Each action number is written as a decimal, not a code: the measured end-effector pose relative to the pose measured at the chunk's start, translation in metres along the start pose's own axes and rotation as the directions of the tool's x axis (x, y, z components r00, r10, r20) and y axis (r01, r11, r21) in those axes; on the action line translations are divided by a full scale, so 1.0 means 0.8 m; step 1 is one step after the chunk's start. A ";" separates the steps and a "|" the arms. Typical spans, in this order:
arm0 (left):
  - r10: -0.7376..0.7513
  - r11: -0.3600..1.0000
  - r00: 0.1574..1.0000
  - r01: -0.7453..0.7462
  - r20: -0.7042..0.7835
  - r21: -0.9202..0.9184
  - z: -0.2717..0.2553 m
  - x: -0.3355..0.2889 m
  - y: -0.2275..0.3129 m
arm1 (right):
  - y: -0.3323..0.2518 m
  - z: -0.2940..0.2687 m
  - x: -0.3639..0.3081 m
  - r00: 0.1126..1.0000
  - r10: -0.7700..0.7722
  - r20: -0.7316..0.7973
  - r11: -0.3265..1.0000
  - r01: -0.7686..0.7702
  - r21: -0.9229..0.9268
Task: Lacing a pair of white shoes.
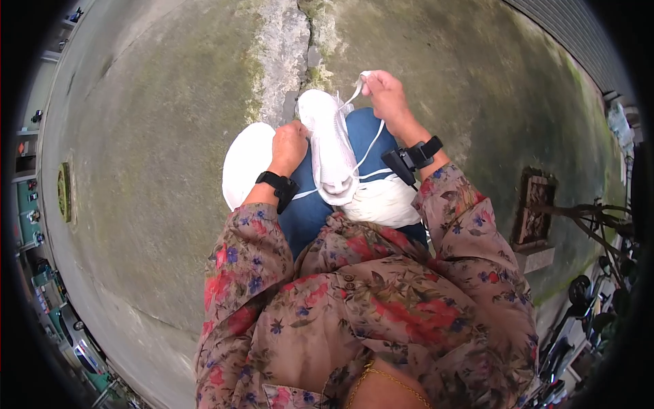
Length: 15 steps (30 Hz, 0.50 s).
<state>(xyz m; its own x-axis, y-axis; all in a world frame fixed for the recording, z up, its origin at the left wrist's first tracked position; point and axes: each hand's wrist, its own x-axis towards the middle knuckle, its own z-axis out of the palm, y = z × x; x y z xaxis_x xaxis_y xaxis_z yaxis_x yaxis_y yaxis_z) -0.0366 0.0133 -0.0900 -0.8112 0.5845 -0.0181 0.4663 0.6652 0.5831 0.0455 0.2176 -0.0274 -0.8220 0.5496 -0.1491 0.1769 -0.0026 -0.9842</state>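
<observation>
Past my floral shirt [340, 293], a crumpled white cloth [385, 206] lies on my lap. The white shoe [330, 150] rests lengthwise between my blue-trousered knees. My left hand [289, 145] curls at its left side; I cannot tell what it grips. Farther out, my right hand [387, 97] pinches the lace [359, 83], raised above the mossy concrete [422, 41].

Left head-worn fisheye, facing steeply down, fairly near.
</observation>
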 end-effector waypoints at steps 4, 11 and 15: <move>0.172 0.982 0.982 -0.178 -0.083 -0.066 -0.001 -0.007 0.018 | -0.036 -0.043 -0.011 0.987 0.098 0.129 0.982 -0.117 0.146; 0.182 0.983 0.982 -0.184 0.053 0.024 -0.001 -0.007 0.020 | 0.032 -0.010 -0.068 0.909 0.299 0.291 0.949 -0.253 -0.188; 0.404 0.913 0.883 -0.373 -0.237 0.166 -0.018 -0.016 0.022 | 0.058 0.002 -0.093 0.915 0.187 0.358 0.973 -0.123 -0.194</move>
<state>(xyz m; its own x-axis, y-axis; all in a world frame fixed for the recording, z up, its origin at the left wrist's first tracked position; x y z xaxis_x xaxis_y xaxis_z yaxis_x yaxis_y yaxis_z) -0.0229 0.0106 -0.0675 -0.6116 0.6751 0.4126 0.7871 0.4662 0.4040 0.1139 0.1753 -0.0623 -0.9126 0.2030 -0.3548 0.3785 0.0920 -0.9210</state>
